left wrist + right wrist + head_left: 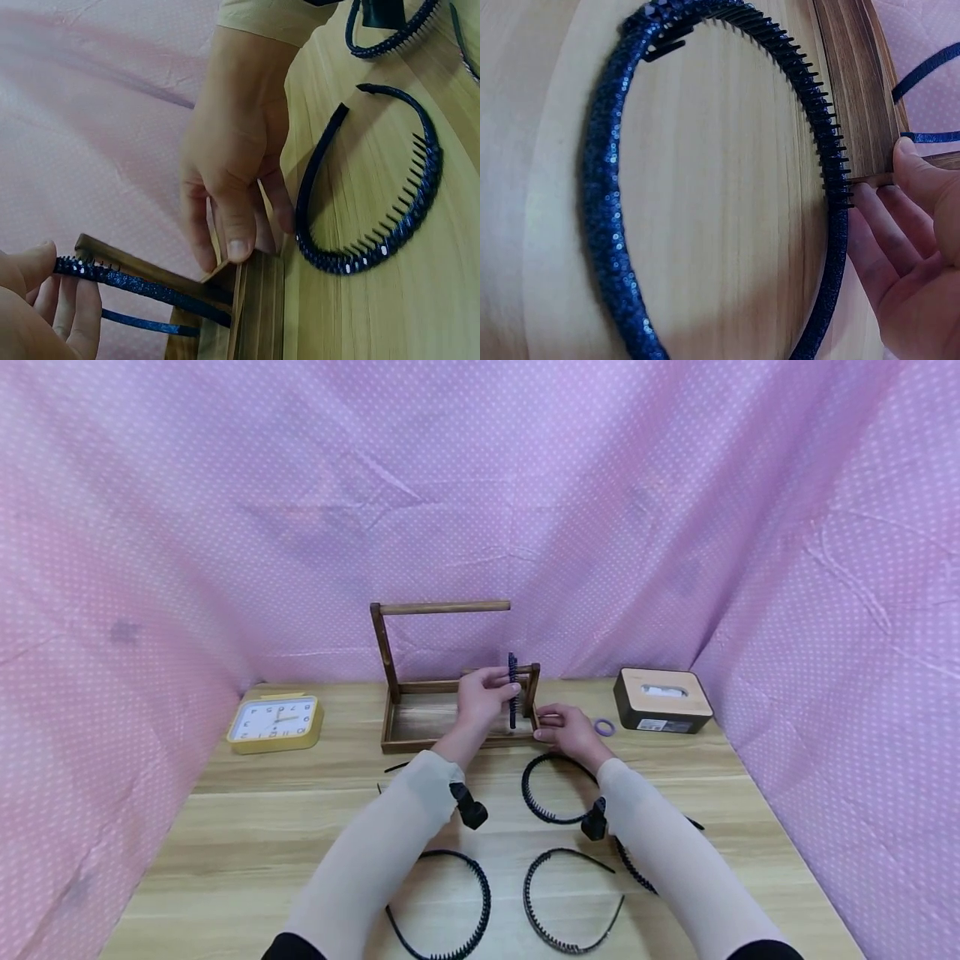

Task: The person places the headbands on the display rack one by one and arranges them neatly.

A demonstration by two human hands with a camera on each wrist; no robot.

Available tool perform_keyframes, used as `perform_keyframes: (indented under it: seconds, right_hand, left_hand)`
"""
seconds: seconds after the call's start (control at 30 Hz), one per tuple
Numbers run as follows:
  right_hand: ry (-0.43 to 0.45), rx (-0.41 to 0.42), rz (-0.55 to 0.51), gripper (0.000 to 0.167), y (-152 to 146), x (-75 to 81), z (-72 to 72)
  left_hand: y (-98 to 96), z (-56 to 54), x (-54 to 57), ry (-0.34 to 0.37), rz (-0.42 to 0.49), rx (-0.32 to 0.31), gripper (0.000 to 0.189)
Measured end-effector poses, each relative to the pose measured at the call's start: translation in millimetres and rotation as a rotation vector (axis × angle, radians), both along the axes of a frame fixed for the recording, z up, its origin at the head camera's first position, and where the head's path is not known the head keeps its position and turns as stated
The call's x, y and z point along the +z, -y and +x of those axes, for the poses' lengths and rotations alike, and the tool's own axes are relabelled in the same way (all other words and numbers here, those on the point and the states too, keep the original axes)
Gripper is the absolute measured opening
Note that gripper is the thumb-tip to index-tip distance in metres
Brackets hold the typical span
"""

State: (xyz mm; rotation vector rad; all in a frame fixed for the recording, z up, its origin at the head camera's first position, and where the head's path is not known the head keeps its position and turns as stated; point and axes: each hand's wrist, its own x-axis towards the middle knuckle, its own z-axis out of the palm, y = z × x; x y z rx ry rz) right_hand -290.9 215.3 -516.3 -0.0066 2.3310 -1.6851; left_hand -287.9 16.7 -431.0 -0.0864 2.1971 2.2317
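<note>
My left hand (482,697) pinches a dark blue beaded headband (513,714) with inner teeth between thumb and fingers. Edge-on in the head view, the headband stands upright beside the short right post of a brown wooden rack (423,747). Its two ends point down into the rack's tray base in the left wrist view. My right hand (572,732) grips the rack's right end, thumb on top of the wood and fingers against the outer side. Close to the right wrist lies another toothed blue headband (604,187) on the table.
More headbands (483,910) (529,902) lie on the wooden table (247,860), some partly covered by the arms. A yellow clock (275,724) sits at left. A purple ring (604,722) and a tissue box (663,702) are at right. Pink dotted cloth (480,510) hangs behind.
</note>
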Motion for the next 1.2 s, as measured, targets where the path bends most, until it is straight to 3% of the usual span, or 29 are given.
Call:
perform_keyframes:
  seconds: [0.43, 0.93, 1.1, 1.2]
  right_hand:
    - [-0.027, 0.018, 0.017, 0.048, 4, -1.4, 2.9]
    - [-0.037, 0.0, 0.044, 0.047, 4, 0.7, 5.0]
    - [-0.033, 0.001, 0.024, 0.048, 2, -0.9, 4.9]
    - [-0.029, 0.01, 0.014, 0.049, 1, -0.8, 3.8]
  left_hand:
    - [-18.3, -1.8, -5.4, -0.005, -0.052, 0.078, 0.032]
    - [-9.3, -3.0, -14.1, -0.011, 0.019, 0.002, 0.035]
    - [-0.7, 2.7, -12.6, -0.038, -0.003, -0.035, 0.033]
    - [11.1, 10.5, -5.6, -0.035, 0.009, -0.067, 0.029]
